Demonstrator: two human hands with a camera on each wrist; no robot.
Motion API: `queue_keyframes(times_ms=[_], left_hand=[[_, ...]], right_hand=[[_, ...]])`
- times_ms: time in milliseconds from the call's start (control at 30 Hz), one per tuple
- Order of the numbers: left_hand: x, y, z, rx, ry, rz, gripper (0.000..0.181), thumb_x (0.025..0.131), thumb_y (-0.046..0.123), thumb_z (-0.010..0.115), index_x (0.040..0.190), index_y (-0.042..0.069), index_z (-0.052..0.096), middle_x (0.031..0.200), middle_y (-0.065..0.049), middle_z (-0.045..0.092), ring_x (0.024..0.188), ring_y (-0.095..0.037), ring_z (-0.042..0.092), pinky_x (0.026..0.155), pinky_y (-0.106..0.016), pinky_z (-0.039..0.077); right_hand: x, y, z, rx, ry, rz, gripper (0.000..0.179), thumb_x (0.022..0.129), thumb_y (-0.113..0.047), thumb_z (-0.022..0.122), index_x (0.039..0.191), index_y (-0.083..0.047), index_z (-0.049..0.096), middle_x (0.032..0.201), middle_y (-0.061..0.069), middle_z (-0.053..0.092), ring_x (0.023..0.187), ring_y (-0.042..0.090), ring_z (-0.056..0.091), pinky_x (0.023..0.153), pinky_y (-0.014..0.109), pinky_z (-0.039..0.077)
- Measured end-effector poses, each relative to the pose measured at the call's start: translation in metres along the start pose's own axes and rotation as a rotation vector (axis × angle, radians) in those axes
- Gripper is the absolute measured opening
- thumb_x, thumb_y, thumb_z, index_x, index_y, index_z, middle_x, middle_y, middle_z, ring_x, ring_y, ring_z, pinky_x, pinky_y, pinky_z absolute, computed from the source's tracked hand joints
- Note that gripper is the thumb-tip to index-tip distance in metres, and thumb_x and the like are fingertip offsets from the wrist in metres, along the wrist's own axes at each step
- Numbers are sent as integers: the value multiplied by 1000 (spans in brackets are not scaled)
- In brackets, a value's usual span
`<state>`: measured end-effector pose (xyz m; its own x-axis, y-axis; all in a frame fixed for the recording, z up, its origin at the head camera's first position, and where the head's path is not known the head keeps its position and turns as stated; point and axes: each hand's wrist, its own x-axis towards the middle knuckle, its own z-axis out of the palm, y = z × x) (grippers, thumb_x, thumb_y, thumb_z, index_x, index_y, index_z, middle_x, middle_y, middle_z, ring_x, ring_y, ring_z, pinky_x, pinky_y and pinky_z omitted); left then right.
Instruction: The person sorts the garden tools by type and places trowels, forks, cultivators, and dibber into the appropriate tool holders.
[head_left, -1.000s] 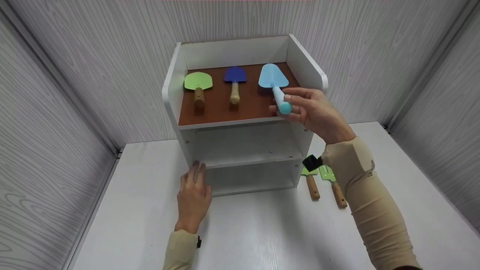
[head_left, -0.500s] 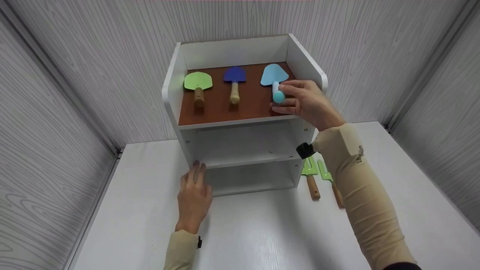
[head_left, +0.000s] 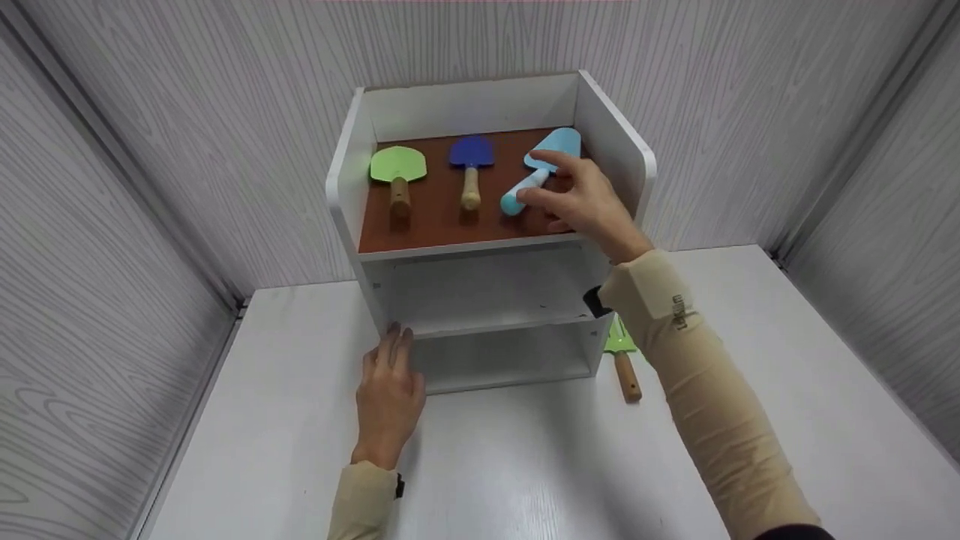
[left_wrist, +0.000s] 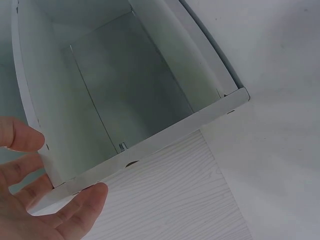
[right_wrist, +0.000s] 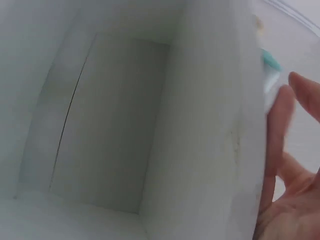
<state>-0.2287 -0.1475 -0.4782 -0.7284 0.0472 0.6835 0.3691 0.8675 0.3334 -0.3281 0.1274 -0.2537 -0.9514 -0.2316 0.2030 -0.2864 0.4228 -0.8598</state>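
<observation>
A light blue garden trowel (head_left: 560,145) lies slanted on the brown top of the white shelf unit (head_left: 487,241), its handle toward the front left. Over it is my right hand (head_left: 589,202), thumb at the handle and index finger stretched past the neck. In the right wrist view a gap shows between thumb and fingers, beside the teal handle end (right_wrist: 270,60). My left hand (head_left: 388,397) rests its fairly straight fingers on the unit's left front edge. The left wrist view shows fingertips (left_wrist: 95,196) on either side of that side panel.
A green trowel (head_left: 398,165) and a dark blue trowel (head_left: 471,152) lie left of the light blue one. A green garden fork (head_left: 627,375) is on the white table right of the unit. Raised side walls (head_left: 619,127) border the top.
The light blue trowel's handle has swung left and its blade right, from nearly straight to slanted. My right hand has moved left and loosened from around the handle. The left hand stays put.
</observation>
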Motion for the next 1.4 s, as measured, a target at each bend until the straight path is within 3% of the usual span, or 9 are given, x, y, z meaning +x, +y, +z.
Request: queue_keyframes(times_ms=[133,300,500,800,933,1200,1400], left_hand=[[-1,-1,0,-5,4,2,50,86,-7,62,135,-7,57,140,-24,54,109,-47,57,59,-46,58],[-1,-1,0,-3,2,3,51,85,-7,64,135,-8,57,140,-24,53,109,-47,57,62,-48,58],[-1,0,0,3,-15,1,52,85,-7,66,136,-7,56,141,-23,52,110,-47,57,64,-48,59],[-1,0,1,-8,-14,-7,52,86,-7,65,137,-7,56,142,-23,52,110,-47,57,62,-46,58],[-1,1,0,-8,-13,-8,51,86,-6,65,137,-7,56,142,-23,52,109,-47,57,60,-45,58],[-1,0,1,-10,-5,-7,51,86,-5,61,137,-6,56,141,-22,52,108,-46,58,58,-44,56],[-1,0,1,5,-13,-7,53,86,-5,63,138,-6,56,141,-23,52,109,-45,58,60,-44,57]], right_hand=[[1,-2,8,-248,13,-100,52,94,-36,72,138,-11,64,136,16,53,107,28,55,85,38,49],[-2,-5,11,-335,44,-71,52,90,-40,75,129,-7,67,119,16,55,104,28,51,86,45,44],[-2,-1,9,-441,99,-98,46,89,-24,78,126,1,67,119,23,59,106,33,51,91,50,41],[4,1,3,-420,135,-132,42,87,-12,76,125,5,69,125,22,63,122,35,53,105,47,40],[4,4,0,-396,137,-132,45,88,-13,75,128,5,66,126,23,62,120,35,53,103,48,42],[-14,-2,-8,-322,135,-58,56,93,-15,73,140,5,52,136,25,49,115,38,61,95,47,51],[-34,3,-14,-263,174,-55,56,94,-15,70,142,5,49,143,24,48,116,39,61,95,49,51]])
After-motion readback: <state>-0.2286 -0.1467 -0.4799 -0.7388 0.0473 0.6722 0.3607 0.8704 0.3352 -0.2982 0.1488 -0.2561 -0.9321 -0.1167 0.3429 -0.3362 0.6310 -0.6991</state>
